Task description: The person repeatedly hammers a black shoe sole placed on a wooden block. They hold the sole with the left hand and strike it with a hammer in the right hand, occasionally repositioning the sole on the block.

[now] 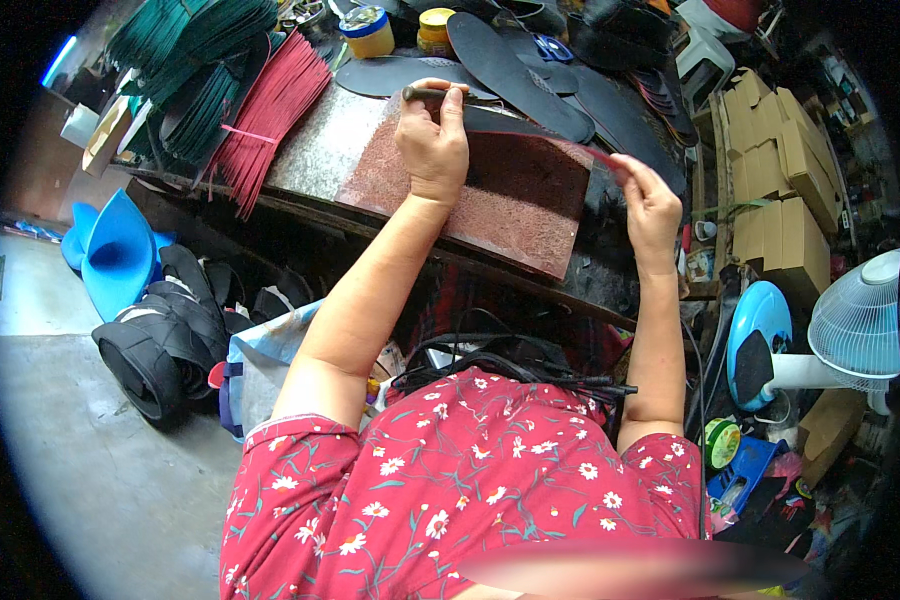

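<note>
My left hand (433,145) is closed around a slim tool with a dark handle (423,94), held above the workbench; its thin end points right. A dark strip with a red edge (545,132) stretches from beside that hand toward my right hand (652,212). My right fingers pinch the strip's red end. Beneath the strip, a speckled reddish-brown board (530,225) lies at the bench's near edge, partly in shadow. Just beyond my hands are black sole-shaped pieces (515,75), some overlapping.
Bundles of red strips (270,125) and green strips (185,45) cover the bench's left end. A blue-lidded jar (367,32), a yellow jar (435,30) and blue-handled scissors (552,48) sit at the back. Cardboard boxes (785,240) and a fan (855,320) stand at right.
</note>
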Motion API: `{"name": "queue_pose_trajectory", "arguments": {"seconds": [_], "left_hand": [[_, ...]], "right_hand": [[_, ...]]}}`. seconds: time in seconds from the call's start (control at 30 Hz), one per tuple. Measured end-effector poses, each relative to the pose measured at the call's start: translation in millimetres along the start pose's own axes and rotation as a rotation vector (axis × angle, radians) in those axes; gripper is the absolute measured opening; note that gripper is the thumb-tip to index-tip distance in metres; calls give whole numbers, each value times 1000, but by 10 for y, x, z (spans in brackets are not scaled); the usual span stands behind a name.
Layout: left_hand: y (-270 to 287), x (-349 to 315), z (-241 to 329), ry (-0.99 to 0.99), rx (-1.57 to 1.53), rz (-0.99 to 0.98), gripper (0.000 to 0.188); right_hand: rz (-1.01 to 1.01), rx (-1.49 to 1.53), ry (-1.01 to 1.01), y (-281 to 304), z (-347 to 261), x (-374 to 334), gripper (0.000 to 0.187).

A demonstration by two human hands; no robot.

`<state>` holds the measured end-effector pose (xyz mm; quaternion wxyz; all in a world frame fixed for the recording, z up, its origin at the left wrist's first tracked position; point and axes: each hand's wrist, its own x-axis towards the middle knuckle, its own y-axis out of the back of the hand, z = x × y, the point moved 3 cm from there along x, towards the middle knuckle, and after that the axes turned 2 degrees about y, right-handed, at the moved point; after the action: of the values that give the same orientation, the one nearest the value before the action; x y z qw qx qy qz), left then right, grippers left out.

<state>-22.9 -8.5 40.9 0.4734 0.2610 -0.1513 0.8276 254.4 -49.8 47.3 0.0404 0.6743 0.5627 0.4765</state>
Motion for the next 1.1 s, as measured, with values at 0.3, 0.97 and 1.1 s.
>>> {"name": "queue_pose_trajectory", "arguments": {"seconds": [0.3, 0.97, 1.1], "left_hand": [[-29, -28, 105, 85, -53, -36, 13], [-162, -53, -37, 101, 28, -169, 13], [-200, -47, -88, 137, -15, -197, 13]], "right_hand": [[283, -164, -5, -52, 240, 175, 28], [-140, -302, 142, -445, 557, 351, 37], [-171, -289, 38, -496, 616, 361, 37]]}}
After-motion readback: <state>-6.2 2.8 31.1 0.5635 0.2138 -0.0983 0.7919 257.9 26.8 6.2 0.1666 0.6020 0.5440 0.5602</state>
